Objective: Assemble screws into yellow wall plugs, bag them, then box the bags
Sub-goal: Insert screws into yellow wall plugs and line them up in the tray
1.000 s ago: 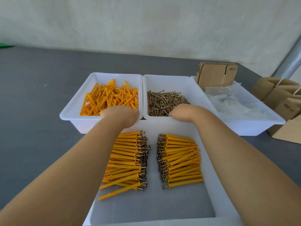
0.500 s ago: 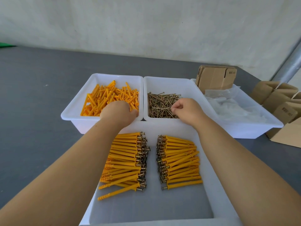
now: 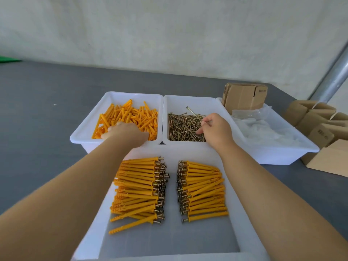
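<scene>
Spanning the scene, a grey table (image 3: pixel 41 113) carries four white bins. The near bin (image 3: pixel 188 153) holds two rows of assembled plugs (image 3: pixel 137 187), screw heads facing the centre gap. Behind it, the left bin (image 3: pixel 90 117) holds loose yellow plugs (image 3: pixel 130 115); the middle bin (image 3: pixel 190 102) holds screws (image 3: pixel 180 127); the right bin (image 3: pixel 293 146) holds clear bags (image 3: pixel 263 129). Cardboard boxes (image 3: pixel 316 119) sit far right. The left hand (image 3: pixel 124 131) rests on the plugs, grip state not discernible. The right hand (image 3: pixel 216 129) pinches one screw (image 3: pixel 194 113) above the pile.
</scene>
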`<state>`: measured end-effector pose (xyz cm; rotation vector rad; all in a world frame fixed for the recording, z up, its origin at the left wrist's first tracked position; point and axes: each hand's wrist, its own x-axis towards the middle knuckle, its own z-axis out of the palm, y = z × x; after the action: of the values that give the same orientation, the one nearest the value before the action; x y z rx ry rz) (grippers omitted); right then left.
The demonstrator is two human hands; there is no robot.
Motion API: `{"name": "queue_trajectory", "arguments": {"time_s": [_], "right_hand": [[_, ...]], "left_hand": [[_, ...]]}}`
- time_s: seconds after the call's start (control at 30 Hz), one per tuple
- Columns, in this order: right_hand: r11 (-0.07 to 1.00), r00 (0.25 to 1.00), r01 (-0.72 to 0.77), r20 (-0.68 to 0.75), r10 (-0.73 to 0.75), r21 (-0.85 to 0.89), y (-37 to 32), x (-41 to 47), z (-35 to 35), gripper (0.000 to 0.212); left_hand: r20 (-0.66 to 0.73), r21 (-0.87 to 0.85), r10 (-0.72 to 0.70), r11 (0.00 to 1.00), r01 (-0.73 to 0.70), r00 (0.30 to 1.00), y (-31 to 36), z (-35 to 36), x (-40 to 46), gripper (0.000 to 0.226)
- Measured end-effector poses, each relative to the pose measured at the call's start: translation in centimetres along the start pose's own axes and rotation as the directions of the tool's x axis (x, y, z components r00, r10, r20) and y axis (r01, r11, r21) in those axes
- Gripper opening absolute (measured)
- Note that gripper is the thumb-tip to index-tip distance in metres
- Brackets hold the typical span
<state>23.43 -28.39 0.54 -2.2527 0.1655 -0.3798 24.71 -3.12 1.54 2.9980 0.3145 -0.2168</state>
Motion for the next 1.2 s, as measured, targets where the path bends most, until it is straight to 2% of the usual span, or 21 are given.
{"name": "queue_trajectory", "arguments": {"time_s": [0.1,0.2,0.3,0.4,0.57,0.63,0.73,0.8,1.0,1.13,1.2], "right_hand": [[0.999,1.000,0.011,0.016,-0.010,-0.049,-0.1,-0.2,0.4,0.018],[0.999,1.000,0.020,0.014,-0.019,-0.037,0.0,-0.3,0.5,0.019],[0.999,1.000,0.029,-0.001,-0.029,-0.040,0.1,-0.2,0.4,0.014],[0.997,0.999,0.035,-0.016,-0.036,-0.065,0.3,0.0,0.7,0.011],[0.992,0.999,0.020,-0.035,-0.024,-0.124,0.4,0.3,0.8,0.010],[0.991,0.999,0.012,-0.032,-0.016,-0.131,0.4,0.3,0.8,0.011],[0.991,1.000,0.001,-0.026,-0.005,-0.135,0.1,0.3,0.9,0.010],[0.991,1.000,0.001,-0.028,-0.005,-0.136,0.1,0.2,0.8,0.010],[0.995,1.000,0.012,-0.023,-0.014,-0.094,0.1,-0.1,0.7,0.011],[0.996,1.000,0.010,-0.011,-0.011,-0.094,-0.1,-0.1,0.6,0.012],[0.995,1.000,0.021,-0.001,-0.021,-0.099,-0.1,-0.1,0.6,0.013]], "left_hand": [[0.035,0.090,0.155,0.983,-0.158,0.987,0.0,-1.7,1.5,0.043],[0.031,0.123,0.234,0.964,-0.236,0.972,-0.2,-2.2,3.5,0.049],[-0.010,0.172,0.180,0.969,-0.175,0.984,-0.8,-1.2,5.8,0.072],[0.045,0.076,0.036,0.996,-0.039,0.998,-1.4,0.1,7.4,0.096],[0.085,0.129,0.081,0.987,-0.091,0.993,-0.5,-0.3,7.3,0.101],[0.133,0.103,0.133,0.984,-0.148,0.982,0.0,-1.2,6.5,0.093],[0.148,0.080,0.281,0.952,-0.295,0.948,0.5,-1.5,4.7,0.046],[0.124,0.070,0.334,0.937,-0.344,0.935,0.5,-1.6,3.4,0.033],[-0.052,-0.063,0.418,0.905,-0.421,0.907,-0.1,-2.6,0.0,0.032],[0.052,0.102,0.353,0.929,-0.357,0.934,0.5,-2.9,-1.9,0.037],[0.018,0.206,0.335,0.921,-0.331,0.942,0.6,-3.2,-2.3,0.036]]}}
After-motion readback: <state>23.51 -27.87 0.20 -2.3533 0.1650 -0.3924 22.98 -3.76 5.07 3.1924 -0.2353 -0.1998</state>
